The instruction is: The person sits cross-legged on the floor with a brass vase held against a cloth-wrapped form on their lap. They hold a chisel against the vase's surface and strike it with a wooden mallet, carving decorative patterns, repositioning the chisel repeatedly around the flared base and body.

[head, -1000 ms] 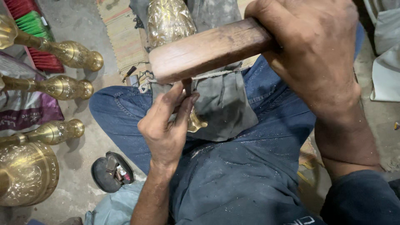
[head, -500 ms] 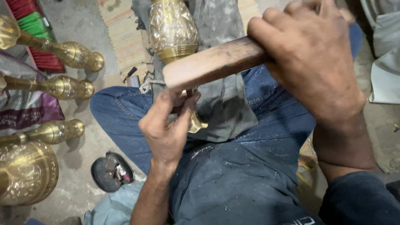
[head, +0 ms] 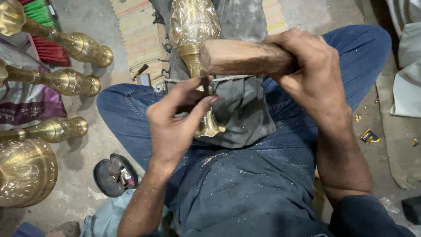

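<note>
A: Where is the brass vase (head: 194,26) lying?

B: On a grey cloth (head: 245,109) over the person's lap, its neck pointing toward the body and its flared foot close to the belly. Everything else I place from that vase.

A: What does the right hand (head: 313,74) hold?

B: A thick wooden mallet (head: 243,57). The fingers are wrapped fully round it, and its blunt end sits just above the vase's neck.

A: And the left hand (head: 175,125)?

B: It sits over the lower neck of the vase. The fingers (head: 206,103) are pinched together round a small dark tool (head: 205,83) that stands upright against the neck, right under the mallet's end. The tool's tip is hidden, so I cannot tell if it touches the metal.

A: What lies around?

B: Left of the vase, on the floor (head: 114,52), 3 slim brass pieces (head: 66,81) lie on their sides, and below them a large round brass vessel (head: 26,173). A dark sandal (head: 115,174) lies near the left forearm. Behind the vase is a striped mat (head: 136,35).
</note>
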